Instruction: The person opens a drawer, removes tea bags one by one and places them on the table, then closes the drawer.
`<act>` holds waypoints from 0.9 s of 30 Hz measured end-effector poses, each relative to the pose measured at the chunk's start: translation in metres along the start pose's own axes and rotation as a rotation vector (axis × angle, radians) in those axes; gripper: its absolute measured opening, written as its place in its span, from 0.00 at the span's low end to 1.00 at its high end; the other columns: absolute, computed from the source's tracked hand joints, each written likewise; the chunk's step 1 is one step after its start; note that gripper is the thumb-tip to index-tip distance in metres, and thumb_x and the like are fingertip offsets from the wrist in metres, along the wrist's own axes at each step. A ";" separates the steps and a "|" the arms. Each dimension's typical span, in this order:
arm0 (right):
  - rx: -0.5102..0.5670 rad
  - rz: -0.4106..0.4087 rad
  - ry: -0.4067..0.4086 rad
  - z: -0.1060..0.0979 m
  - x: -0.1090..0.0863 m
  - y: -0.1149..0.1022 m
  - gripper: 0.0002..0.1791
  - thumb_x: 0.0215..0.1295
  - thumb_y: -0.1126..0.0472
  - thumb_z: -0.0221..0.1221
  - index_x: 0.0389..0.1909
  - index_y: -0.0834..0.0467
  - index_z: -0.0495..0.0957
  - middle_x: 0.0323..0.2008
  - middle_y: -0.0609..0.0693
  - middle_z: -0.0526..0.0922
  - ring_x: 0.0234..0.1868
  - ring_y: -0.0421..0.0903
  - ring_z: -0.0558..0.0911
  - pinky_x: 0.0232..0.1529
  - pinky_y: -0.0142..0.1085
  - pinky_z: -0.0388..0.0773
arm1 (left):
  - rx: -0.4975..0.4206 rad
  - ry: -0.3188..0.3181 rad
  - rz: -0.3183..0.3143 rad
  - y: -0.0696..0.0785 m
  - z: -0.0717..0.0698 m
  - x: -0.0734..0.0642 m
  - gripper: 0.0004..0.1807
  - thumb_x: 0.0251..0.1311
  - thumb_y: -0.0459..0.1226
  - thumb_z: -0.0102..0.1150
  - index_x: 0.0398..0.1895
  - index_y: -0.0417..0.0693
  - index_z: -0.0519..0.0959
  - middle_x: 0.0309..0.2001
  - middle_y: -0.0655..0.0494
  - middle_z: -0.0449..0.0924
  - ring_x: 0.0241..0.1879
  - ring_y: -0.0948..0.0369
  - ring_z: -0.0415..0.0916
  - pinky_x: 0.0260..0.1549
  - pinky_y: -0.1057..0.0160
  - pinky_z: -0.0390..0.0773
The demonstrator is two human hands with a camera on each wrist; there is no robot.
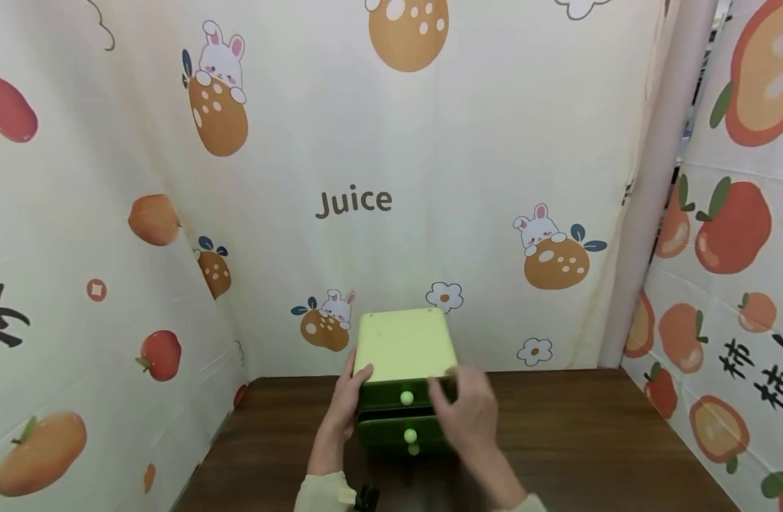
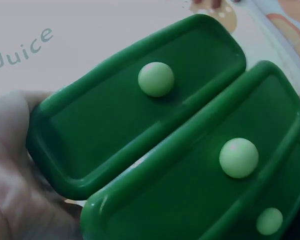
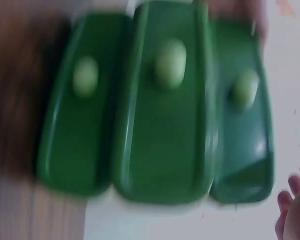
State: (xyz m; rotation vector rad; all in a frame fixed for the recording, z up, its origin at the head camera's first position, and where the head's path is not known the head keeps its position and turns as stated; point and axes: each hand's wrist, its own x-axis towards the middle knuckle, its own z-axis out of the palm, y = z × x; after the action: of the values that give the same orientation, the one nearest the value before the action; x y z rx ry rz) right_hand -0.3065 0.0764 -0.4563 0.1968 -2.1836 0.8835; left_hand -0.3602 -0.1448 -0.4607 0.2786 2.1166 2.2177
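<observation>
A small drawer box with a pale yellow-green top stands on the table. Its three dark green drawer fronts each carry a round light green knob. The middle drawer juts out beyond the top drawer and the bottom drawer. My left hand grips the box's left side, its thumb at the top front edge. Over at the right front corner is my right hand, blurred, thumb and fingers apart; whether it touches the box I cannot tell.
The brown wooden table extends to both sides of the box. Behind it hangs a pale curtain printed with rabbits, fruit and the word "Juice". More fruit-printed cloth borders the table left and right.
</observation>
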 end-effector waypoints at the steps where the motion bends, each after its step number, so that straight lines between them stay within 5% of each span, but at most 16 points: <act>1: -0.036 -0.022 -0.004 0.002 -0.009 -0.008 0.18 0.60 0.43 0.65 0.28 0.54 0.80 0.22 0.43 0.77 0.23 0.41 0.74 0.23 0.36 0.72 | -0.002 -0.012 -0.002 -0.001 0.001 -0.001 0.43 0.71 0.53 0.47 0.79 0.56 0.35 0.76 0.44 0.29 0.69 0.42 0.43 0.54 0.49 0.62; 6: -0.198 0.006 -0.165 0.023 -0.026 -0.024 0.25 0.56 0.34 0.64 0.17 0.48 0.70 0.08 0.37 0.58 0.09 0.35 0.58 0.13 0.32 0.59 | -0.056 -0.091 -0.036 -0.002 0.001 -0.003 0.43 0.72 0.55 0.45 0.78 0.63 0.30 0.76 0.45 0.28 0.62 0.45 0.57 0.48 0.55 0.70; 12: -0.252 -0.106 -0.028 0.043 -0.025 -0.021 0.30 0.56 0.44 0.69 0.13 0.48 0.58 0.08 0.38 0.52 0.07 0.34 0.52 0.10 0.30 0.51 | -0.106 -0.177 -0.202 0.007 -0.009 -0.009 0.45 0.69 0.59 0.47 0.75 0.77 0.26 0.67 0.31 0.49 0.47 0.48 0.72 0.37 0.49 0.77; 16: -0.200 -0.084 -0.006 0.049 -0.027 -0.023 0.29 0.57 0.46 0.69 0.14 0.48 0.58 0.08 0.38 0.52 0.06 0.33 0.51 0.08 0.28 0.48 | -0.037 -0.191 -0.277 0.016 -0.015 -0.011 0.46 0.67 0.62 0.46 0.74 0.79 0.25 0.65 0.26 0.49 0.52 0.35 0.67 0.32 0.33 0.72; 21: -0.112 0.001 -0.003 0.054 -0.031 -0.027 0.22 0.60 0.48 0.68 0.20 0.52 0.65 0.15 0.43 0.62 0.08 0.34 0.56 0.08 0.27 0.54 | 0.037 -0.190 -0.284 0.022 -0.014 -0.011 0.48 0.66 0.64 0.45 0.75 0.75 0.25 0.68 0.25 0.41 0.57 0.22 0.54 0.28 0.23 0.65; 27: -0.076 0.017 0.032 0.057 -0.038 -0.025 0.19 0.59 0.52 0.69 0.22 0.53 0.69 0.25 0.46 0.65 0.11 0.34 0.57 0.11 0.26 0.56 | -0.009 -0.151 -0.224 0.014 -0.008 -0.014 0.42 0.68 0.63 0.45 0.76 0.77 0.33 0.65 0.30 0.50 0.51 0.35 0.64 0.26 0.31 0.71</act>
State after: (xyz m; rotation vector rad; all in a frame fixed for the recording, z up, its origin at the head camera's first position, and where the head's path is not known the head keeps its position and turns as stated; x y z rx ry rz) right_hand -0.3042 0.0159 -0.4963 0.1256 -2.1874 0.8064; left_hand -0.3471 -0.1552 -0.4480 0.1909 1.9539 2.0133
